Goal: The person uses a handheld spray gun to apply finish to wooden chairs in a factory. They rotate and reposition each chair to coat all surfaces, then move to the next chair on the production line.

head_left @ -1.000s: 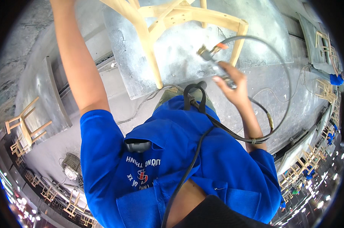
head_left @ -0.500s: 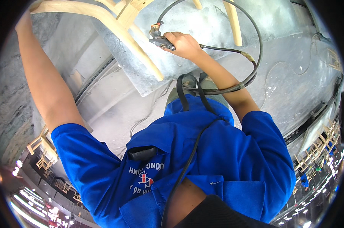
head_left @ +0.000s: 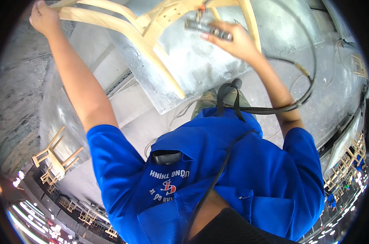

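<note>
A pale, bare wooden chair frame [head_left: 145,46] fills the upper part of the view, its curved legs and rails angled toward me. At the upper left, my left hand [head_left: 44,18] is closed around the far end of one of its rails. My right hand [head_left: 238,40] grips a metal spray gun [head_left: 206,28] with a small orange-red part on it; hand and gun are blurred by motion. The gun is near the frame's joint, apart from the wood as far as I can see. Dark hoses [head_left: 274,109] loop from the gun back past my right forearm.
Under the chair frame lies a grey, stained flat sheet [head_left: 180,69]. More wooden chairs [head_left: 56,156] stand at the lower left, and a row of chair frames [head_left: 347,162] lines the right edge. A thin cord [head_left: 331,77] trails over the floor at right.
My right hand has moved up and to the right with the spray gun, its hoses swinging right. The chair frame and my left hand show further right and lower, as the whole view has shifted.
</note>
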`<move>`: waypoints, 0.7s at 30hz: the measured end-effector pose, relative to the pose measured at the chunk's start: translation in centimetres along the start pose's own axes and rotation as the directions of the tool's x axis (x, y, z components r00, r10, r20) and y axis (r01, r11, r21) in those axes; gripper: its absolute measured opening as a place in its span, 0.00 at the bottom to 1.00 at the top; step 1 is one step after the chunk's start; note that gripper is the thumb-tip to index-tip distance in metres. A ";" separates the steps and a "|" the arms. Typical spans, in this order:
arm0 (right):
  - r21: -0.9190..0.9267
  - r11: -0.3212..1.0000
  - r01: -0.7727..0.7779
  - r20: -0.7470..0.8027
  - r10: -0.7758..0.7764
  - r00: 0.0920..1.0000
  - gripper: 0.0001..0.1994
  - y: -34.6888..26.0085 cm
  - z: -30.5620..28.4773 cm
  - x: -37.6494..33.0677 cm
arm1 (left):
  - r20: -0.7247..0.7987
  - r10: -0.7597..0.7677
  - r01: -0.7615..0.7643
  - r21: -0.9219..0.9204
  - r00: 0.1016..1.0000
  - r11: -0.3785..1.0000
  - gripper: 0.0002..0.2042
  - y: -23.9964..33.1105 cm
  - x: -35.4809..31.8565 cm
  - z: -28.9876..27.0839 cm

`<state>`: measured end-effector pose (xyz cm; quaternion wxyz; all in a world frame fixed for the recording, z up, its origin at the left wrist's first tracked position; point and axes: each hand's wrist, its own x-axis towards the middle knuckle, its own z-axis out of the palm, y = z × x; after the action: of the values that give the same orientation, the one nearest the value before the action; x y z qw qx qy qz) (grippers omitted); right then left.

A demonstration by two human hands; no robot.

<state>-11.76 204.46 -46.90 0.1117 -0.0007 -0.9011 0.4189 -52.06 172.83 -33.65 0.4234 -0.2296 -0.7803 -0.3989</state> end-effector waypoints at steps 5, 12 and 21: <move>-0.204 0.914 0.350 -0.238 -0.393 0.888 0.21 -6.3 -3.6 8.8 | 0.048 0.064 -0.066 0.034 0.997 0.997 0.23 7.4 -3.1 -3.8; -0.341 0.874 0.347 0.162 -0.309 0.937 0.24 -6.3 -1.8 10.7 | 0.140 0.128 -0.137 0.057 0.982 0.989 0.21 7.7 -3.6 -5.4; 0.467 0.749 -0.470 0.141 0.462 0.876 0.31 2.9 -8.8 -7.8 | 0.044 0.060 -0.062 0.054 0.997 0.997 0.18 5.4 -3.4 -7.4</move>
<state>-2.65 212.29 -45.18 -0.0071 -0.1937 -0.7378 0.6466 -42.93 169.87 -31.85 0.4248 -0.2501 -0.7925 -0.3591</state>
